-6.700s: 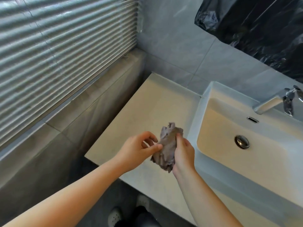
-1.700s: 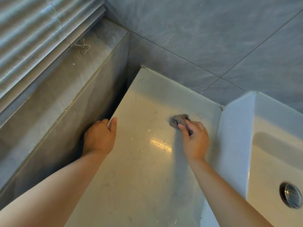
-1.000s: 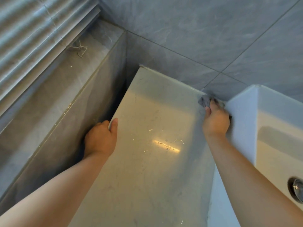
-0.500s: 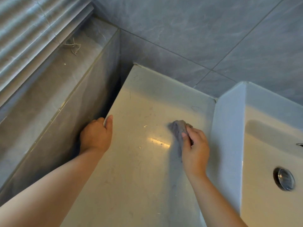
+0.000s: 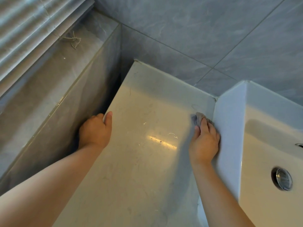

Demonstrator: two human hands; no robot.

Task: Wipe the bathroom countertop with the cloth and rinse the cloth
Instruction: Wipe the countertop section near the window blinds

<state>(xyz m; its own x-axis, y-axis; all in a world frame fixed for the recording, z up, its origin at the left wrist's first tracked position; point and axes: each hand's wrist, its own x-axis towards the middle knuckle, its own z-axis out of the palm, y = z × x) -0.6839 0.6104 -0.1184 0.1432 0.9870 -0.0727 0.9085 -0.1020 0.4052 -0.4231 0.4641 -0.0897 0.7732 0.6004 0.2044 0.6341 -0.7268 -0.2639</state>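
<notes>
A pale, glossy countertop [image 5: 141,161] runs from the back wall toward me. My right hand [image 5: 204,141] presses a small grey cloth [image 5: 197,118] onto it, right against the outer wall of the white sink [image 5: 229,128]. Most of the cloth is hidden under my fingers; only its crumpled far end shows. My left hand [image 5: 95,130] grips the countertop's left edge, thumb on top and fingers curled over the side.
The sink basin lies to the right with a chrome drain [image 5: 282,178]. A grey tiled ledge [image 5: 49,82] stands to the left under window blinds [image 5: 32,22], with a dark gap between ledge and countertop. Grey tiled wall [image 5: 196,38] closes the back.
My right hand has slid the cloth to the right and a little farther back, from mid-counter up against the sink's side. My left hand has stayed on the counter's edge.
</notes>
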